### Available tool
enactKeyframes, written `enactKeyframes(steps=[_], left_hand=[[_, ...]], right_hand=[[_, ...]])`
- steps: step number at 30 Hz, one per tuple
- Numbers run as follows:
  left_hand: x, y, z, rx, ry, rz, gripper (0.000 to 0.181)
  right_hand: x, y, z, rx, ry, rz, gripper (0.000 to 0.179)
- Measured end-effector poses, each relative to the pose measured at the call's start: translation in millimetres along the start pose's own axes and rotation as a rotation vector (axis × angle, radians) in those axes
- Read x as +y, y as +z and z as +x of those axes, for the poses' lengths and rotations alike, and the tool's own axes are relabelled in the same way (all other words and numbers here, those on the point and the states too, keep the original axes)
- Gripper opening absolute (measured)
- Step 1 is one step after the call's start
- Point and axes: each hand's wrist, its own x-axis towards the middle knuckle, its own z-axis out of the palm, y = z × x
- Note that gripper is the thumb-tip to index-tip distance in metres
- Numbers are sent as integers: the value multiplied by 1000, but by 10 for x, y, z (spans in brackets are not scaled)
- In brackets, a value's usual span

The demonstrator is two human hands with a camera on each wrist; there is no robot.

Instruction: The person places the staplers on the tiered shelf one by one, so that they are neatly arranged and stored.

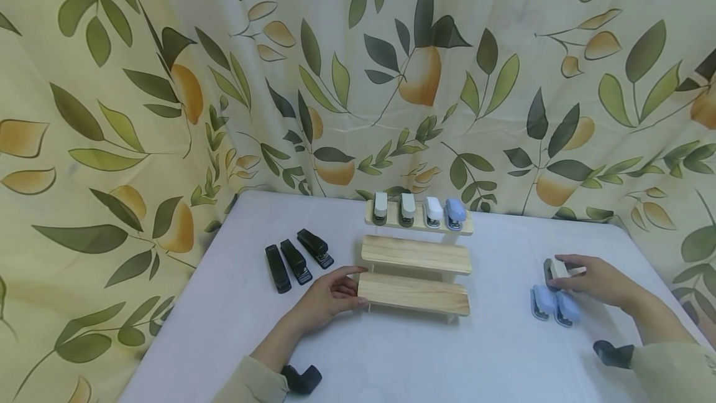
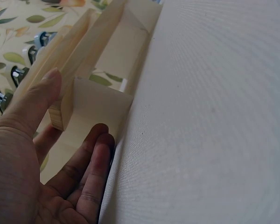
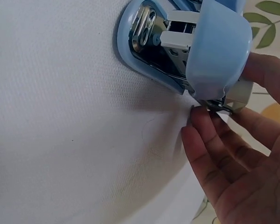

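Note:
A three-tier wooden stepped rack (image 1: pixel 414 294) stands mid-table. My left hand (image 1: pixel 327 297) grips the left end of its lowest board, the thumb (image 2: pixel 51 88) lying on the wood. Far to the right, my right hand (image 1: pixel 601 282) holds a pale grey-white stapler (image 1: pixel 558 270) between thumb and fingers, just behind two light blue staplers (image 1: pixel 542 300). A blue stapler (image 3: pixel 219 51) largely covers the held one in the right wrist view. On the rack's top tier stand two grey-white staplers (image 1: pixel 380 207), a white stapler (image 1: pixel 433 210) and a blue stapler (image 1: pixel 455 211).
Three black staplers (image 1: pixel 293 260) lie left of the rack. The white-covered table (image 1: pixel 391 359) meets a leaf-and-fruit patterned curtain (image 1: pixel 358 79) at the back and left. Dark wrist-worn pieces (image 1: pixel 302 379) sit near both sleeves.

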Motion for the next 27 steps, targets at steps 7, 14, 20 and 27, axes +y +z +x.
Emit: enactKeyframes(steps=[7, 14, 20, 27], left_hand=[[-12, 0, 7, -2, 1, -3, 64], [-3, -4, 9, -3, 6, 6, 64], [-6, -7, 12, -7, 12, 7, 64], [-1, -4, 14, -6, 7, -2, 63]], right_hand=[[9, 9, -18, 20, -35, 2, 84], [40, 27, -22, 46, -42, 8, 85], [59, 54, -29, 74, -47, 30, 87], [74, 86, -36, 98, -46, 48, 86]])
